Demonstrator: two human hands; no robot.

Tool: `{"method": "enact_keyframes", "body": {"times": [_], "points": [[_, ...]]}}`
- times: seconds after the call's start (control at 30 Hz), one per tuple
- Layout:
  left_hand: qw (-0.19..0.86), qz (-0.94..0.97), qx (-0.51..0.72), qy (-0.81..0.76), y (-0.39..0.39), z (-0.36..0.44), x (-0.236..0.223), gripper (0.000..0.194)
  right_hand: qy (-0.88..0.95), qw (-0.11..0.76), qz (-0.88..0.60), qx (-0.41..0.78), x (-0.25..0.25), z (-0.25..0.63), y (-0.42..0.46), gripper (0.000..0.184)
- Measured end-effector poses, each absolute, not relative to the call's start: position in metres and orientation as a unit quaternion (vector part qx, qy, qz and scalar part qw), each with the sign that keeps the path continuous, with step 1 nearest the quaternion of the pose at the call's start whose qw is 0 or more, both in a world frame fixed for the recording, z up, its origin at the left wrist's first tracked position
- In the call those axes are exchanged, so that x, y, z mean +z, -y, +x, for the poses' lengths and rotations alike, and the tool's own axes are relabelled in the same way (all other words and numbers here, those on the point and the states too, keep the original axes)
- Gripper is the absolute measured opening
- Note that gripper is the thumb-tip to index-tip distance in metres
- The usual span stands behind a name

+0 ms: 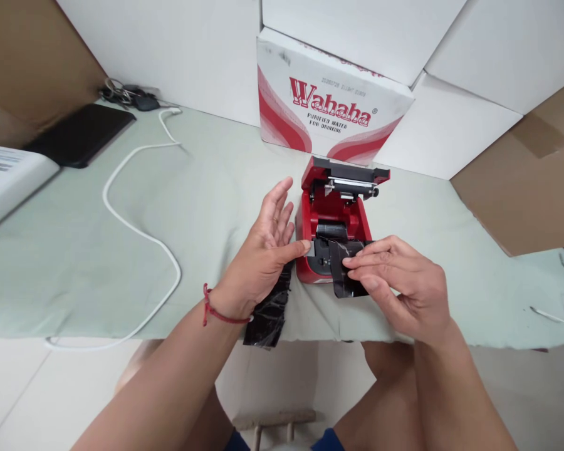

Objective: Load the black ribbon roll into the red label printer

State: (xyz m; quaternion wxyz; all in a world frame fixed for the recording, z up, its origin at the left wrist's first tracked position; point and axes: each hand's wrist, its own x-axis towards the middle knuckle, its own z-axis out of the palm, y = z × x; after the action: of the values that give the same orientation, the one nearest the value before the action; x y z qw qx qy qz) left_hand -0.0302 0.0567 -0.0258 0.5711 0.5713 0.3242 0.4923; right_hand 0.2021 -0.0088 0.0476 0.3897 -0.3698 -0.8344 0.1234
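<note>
A small red printer with its lid raised stands near the front edge of the green-covered table. A strip of black glossy film comes out of its front. My right hand pinches that strip between thumb and fingers. My left hand is spread, fingers stretched up, thumb touching the printer's left front corner. Under that wrist another piece of black film hangs over the table edge.
A white cable loops across the table's left half. At back left lie a black flat case, keys and a white device. A Wahaha carton stands behind the printer. Brown cardboard leans at right.
</note>
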Motion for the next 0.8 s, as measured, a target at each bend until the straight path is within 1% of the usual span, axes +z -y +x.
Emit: {"method": "enact_keyframes", "body": {"times": [0.13, 0.2, 0.27, 0.33, 0.37, 0.43, 0.47, 0.5, 0.57, 0.63, 0.73, 0.8], "points": [[0.619, 0.491, 0.521, -0.321, -0.051, -0.024, -0.019, 0.084, 0.778, 0.407, -0.442, 0.183, 0.055, 0.199, -0.005, 0.026], [0.631, 0.458, 0.533, -0.328, -0.049, -0.021, -0.015, 0.078, 0.760, 0.362, -0.506, 0.189, 0.062, 0.197, -0.020, 0.023], [0.624, 0.433, 0.555, -0.340, -0.048, -0.021, -0.012, 0.071, 0.761, 0.272, -0.563, 0.176, 0.072, 0.192, -0.039, 0.020], [0.603, 0.413, 0.578, -0.364, -0.049, -0.024, -0.011, 0.054, 0.772, 0.146, -0.600, 0.148, 0.084, 0.183, -0.057, 0.021], [0.591, 0.409, 0.583, -0.379, -0.050, -0.027, -0.011, 0.044, 0.779, 0.072, -0.610, 0.129, 0.089, 0.178, -0.066, 0.024], [0.574, 0.416, 0.579, -0.403, -0.050, -0.034, -0.009, 0.032, 0.785, -0.067, -0.609, 0.095, 0.095, 0.166, -0.079, 0.029], [0.564, 0.427, 0.571, -0.417, -0.050, -0.038, -0.008, 0.027, 0.784, -0.119, -0.603, 0.085, 0.095, 0.160, -0.084, 0.029], [0.551, 0.445, 0.558, -0.433, -0.050, -0.041, -0.007, 0.024, 0.782, -0.153, -0.599, 0.080, 0.094, 0.156, -0.089, 0.026], [0.511, 0.496, 0.513, -0.479, -0.049, -0.046, -0.004, 0.021, 0.778, -0.181, -0.596, 0.078, 0.089, 0.150, -0.094, 0.019], [0.434, 0.586, 0.423, -0.538, -0.048, -0.047, -0.001, 0.026, 0.776, -0.190, -0.597, 0.072, 0.084, 0.148, -0.096, 0.017], [0.327, 0.694, 0.283, -0.575, -0.047, -0.047, -0.001, 0.027, 0.774, -0.167, -0.609, 0.058, 0.083, 0.147, -0.091, 0.024], [0.309, 0.727, 0.230, -0.568, -0.046, -0.048, -0.003, 0.027, 0.768, -0.141, -0.623, 0.047, 0.088, 0.148, -0.082, 0.030]]}}
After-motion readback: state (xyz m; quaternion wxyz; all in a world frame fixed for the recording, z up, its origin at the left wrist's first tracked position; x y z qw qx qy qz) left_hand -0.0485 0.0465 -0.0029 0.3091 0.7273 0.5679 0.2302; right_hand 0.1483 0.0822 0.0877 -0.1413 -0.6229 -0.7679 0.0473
